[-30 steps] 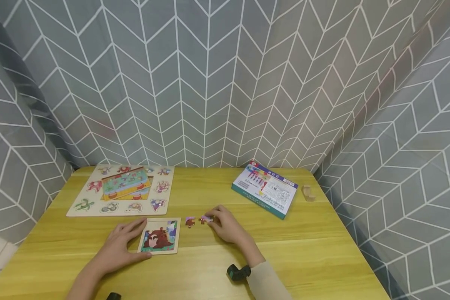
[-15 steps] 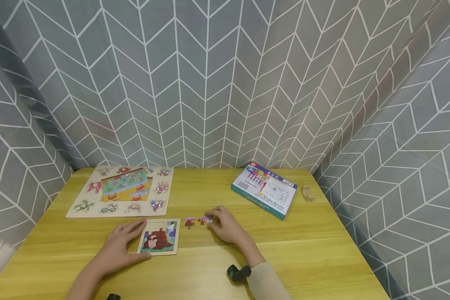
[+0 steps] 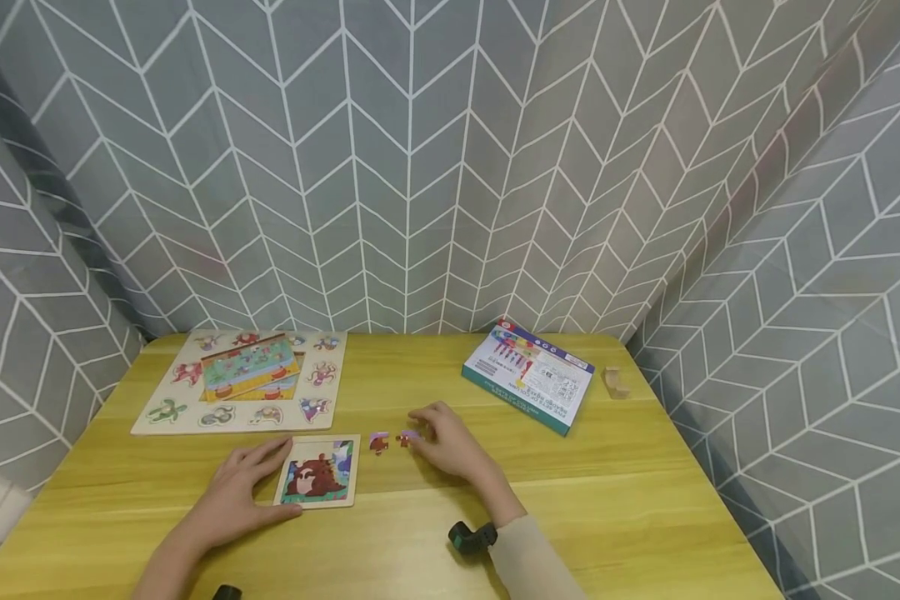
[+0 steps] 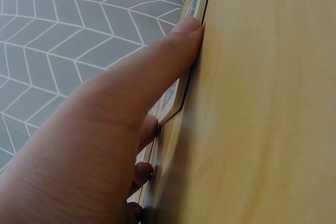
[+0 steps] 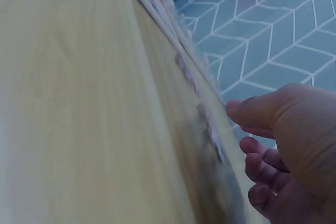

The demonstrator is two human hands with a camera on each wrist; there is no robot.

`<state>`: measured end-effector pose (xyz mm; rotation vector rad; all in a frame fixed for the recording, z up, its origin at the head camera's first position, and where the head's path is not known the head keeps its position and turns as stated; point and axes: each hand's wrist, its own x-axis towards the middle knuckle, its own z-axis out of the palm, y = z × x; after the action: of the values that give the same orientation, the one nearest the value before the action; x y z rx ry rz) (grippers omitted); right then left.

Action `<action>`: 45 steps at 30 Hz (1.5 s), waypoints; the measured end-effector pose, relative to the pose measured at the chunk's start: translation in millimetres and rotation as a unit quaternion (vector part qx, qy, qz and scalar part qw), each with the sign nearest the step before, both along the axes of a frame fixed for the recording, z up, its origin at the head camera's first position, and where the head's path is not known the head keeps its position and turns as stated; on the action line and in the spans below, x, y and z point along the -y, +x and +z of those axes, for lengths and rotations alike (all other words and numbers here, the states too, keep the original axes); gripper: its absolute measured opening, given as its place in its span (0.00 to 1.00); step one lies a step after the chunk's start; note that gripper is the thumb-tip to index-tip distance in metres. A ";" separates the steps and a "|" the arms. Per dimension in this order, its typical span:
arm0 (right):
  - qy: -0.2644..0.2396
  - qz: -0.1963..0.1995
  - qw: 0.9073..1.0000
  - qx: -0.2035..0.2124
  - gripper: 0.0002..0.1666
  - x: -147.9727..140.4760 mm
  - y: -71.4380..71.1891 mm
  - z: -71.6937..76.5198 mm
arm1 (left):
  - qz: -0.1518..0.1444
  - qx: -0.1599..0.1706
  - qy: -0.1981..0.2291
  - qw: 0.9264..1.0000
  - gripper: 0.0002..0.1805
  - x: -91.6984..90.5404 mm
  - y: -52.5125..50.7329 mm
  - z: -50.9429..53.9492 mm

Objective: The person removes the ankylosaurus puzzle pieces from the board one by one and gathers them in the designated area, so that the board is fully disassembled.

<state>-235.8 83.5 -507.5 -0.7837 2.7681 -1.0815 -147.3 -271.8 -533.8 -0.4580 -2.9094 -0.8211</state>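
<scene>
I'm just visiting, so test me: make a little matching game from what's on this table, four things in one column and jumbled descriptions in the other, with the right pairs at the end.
Things:
1. Left hand
2. Right hand
3. Large board
4. Box

Descriptions:
A. bears overlapping picture cards
B. has a teal side
C. is nearest to the loose puzzle pieces
D. holds a small framed puzzle at its edges

Right pairs: 1-D, 2-C, 3-A, 4-B

Place: curtained-off nook, room type unclear | Signs: grey chevron curtain [image 3: 390, 183], wood-grain table [image 3: 615, 517]
</scene>
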 end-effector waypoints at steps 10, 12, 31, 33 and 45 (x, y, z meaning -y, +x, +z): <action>0.005 0.016 1.000 -0.002 0.23 40.3 2.3 17.0 | 0.000 0.007 -0.005 1.000 0.58 -0.6 -0.7 1.0; 0.005 0.030 1.000 0.002 0.23 49.9 4.0 17.2 | 0.001 0.006 -0.005 1.000 0.58 -1.1 -0.3 1.1; 0.108 0.089 0.989 -0.057 0.16 88.9 14.6 -0.4 | -0.002 -0.005 -0.007 1.000 0.57 0.2 -1.0 -0.6; 0.103 0.087 0.989 -0.058 0.16 89.1 14.7 -0.3 | -0.002 -0.005 -0.008 1.000 0.57 0.5 -1.2 -0.8; 0.109 0.090 0.989 -0.055 0.14 91.7 15.4 1.9 | 0.001 -0.003 -0.007 1.000 0.57 0.3 -1.0 -1.0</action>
<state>-220.4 -8.2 -505.7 -1.0640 2.7727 -0.7115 -148.3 -272.1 -534.7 -0.4586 -2.9120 -0.7983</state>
